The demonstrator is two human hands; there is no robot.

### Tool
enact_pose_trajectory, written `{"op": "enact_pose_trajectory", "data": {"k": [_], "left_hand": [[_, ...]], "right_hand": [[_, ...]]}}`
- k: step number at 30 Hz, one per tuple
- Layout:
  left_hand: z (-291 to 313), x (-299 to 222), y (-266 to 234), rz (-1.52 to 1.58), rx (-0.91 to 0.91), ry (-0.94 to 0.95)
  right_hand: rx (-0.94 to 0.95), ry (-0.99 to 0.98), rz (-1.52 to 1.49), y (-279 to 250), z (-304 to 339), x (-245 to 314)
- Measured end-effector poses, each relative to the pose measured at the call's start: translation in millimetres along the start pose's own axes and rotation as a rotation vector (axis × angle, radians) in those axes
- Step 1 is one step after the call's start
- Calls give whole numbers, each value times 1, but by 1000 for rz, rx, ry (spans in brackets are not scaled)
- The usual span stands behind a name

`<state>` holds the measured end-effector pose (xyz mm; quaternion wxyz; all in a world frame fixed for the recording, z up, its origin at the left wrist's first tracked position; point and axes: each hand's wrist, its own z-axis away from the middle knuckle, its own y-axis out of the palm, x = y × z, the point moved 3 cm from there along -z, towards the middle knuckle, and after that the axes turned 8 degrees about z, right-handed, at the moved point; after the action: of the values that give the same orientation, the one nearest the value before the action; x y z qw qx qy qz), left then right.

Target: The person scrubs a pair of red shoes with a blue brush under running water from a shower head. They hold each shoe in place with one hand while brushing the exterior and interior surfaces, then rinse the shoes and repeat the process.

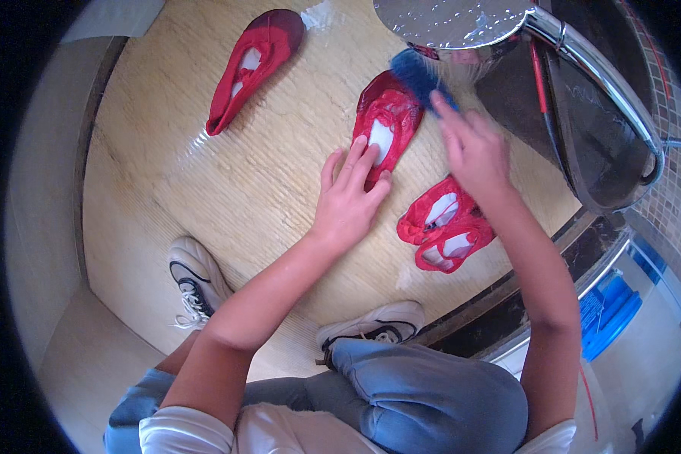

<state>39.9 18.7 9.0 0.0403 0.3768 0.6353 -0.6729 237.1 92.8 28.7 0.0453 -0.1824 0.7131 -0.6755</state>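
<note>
The red shoe [402, 117] I'm working over lies on the pale ridged floor [265, 189], ahead of me and just right of centre, with its opening facing up and a white insole showing inside. Its darker, rounded toe points away from me; the heel end is toward me, so the long axis runs nearly straight out from my body, leaning slightly right at the far end.

My left hand [346, 204] is partly open, fingers spread and bent a little, not clenched: the fingertips rest at the opening over the insole, and my thumb lies by the near right edge. My right hand [473, 151] is closed around a blue brush [418, 74], index finger stretched along it. The brush is at the right side of the toe (whether the bristles actually touch there, I cannot tell).

Off to the upper left, another red shoe [261, 57] lies apart, its toe pointing away and to the right. Nearer me, below my right wrist, two more red shoes [450, 223] sit together, openings up. A round chrome shower head [454, 21] shows above the brush.
</note>
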Motion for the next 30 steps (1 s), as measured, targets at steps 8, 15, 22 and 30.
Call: {"op": "enact_pose_trajectory", "data": {"k": [8, 15, 22, 30], "left_hand": [[-2, -2, -1, -19, 9, 20], [0, -1, 0, -19, 6, 18], [-1, -1, 1, 3, 17, 7], [-3, 4, 1, 72, -9, -15]], "right_hand": [[12, 39, -77, 8, 9, -9], [181, -52, -65, -1, 20, 27], [108, -75, -9, -9, 15, 27], [54, 25, 26, 0, 11, 2]]}}
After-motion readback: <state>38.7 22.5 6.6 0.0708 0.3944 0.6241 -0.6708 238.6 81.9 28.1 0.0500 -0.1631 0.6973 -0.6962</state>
